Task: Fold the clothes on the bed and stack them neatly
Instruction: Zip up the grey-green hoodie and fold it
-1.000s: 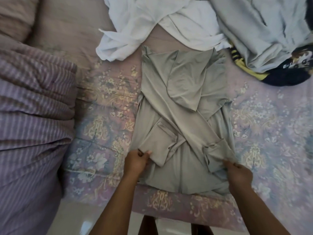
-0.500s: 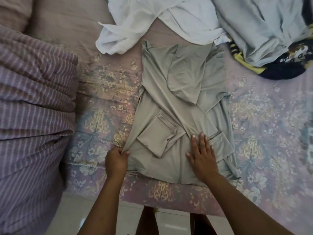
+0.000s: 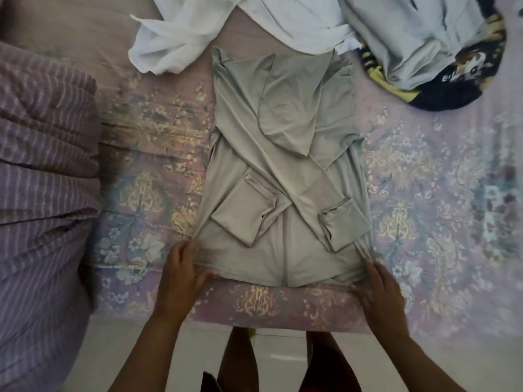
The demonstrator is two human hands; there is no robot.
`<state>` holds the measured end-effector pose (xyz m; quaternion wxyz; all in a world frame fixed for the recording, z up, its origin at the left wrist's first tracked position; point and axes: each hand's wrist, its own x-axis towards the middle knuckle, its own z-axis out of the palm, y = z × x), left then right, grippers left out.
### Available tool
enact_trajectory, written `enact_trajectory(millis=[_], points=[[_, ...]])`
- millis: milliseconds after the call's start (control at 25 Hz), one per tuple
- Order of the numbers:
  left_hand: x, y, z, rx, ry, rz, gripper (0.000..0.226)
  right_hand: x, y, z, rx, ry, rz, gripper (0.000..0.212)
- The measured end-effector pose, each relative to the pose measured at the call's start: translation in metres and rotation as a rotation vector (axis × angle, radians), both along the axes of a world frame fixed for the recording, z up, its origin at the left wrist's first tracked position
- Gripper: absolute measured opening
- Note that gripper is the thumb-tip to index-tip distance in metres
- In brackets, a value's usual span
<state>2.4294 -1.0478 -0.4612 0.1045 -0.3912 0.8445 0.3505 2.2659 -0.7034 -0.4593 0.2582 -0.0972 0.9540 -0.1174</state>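
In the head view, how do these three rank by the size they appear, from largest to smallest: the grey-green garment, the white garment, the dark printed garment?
1. grey-green garment, spread flat, largest.
2. white garment, crumpled and cut by the top edge, so its true size is unsure.
3. dark printed garment, mostly hidden under a pale blue garment; least shows.

1. There is a single view, from a wide-angle camera worn on the person's head.
2. It looks forward and steeply down onto the bed, almost from straight above its near edge.
3. It sits close: both forearms enter from the bottom edge, and a strip of floor shows below the bed.
4. The wide lens bends the picture at its sides and corners.
5. No second view shares the scene.
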Motion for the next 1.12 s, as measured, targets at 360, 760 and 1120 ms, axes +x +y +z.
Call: enact_trajectory(millis=[360, 760, 1120], points=[[-0.001, -0.026, -0.012, 0.033, -0.046, -0.076, 0.045, -0.041, -0.010, -0.006, -0.222, -0.020, -0.156, 0.029], [0.007, -0.036, -0.017, -0.199, -0.212, 0.059, 0.009, -0.040, 0.017, -0.001, -0.047, -0.093, -0.294, 0.021], [-0.030, 0.040, -0.024, -0.524, 0.405, -1.032, 0.039, 0.007, -0.023, -0.015, -0.219, 0.527, 0.598, 0.024]])
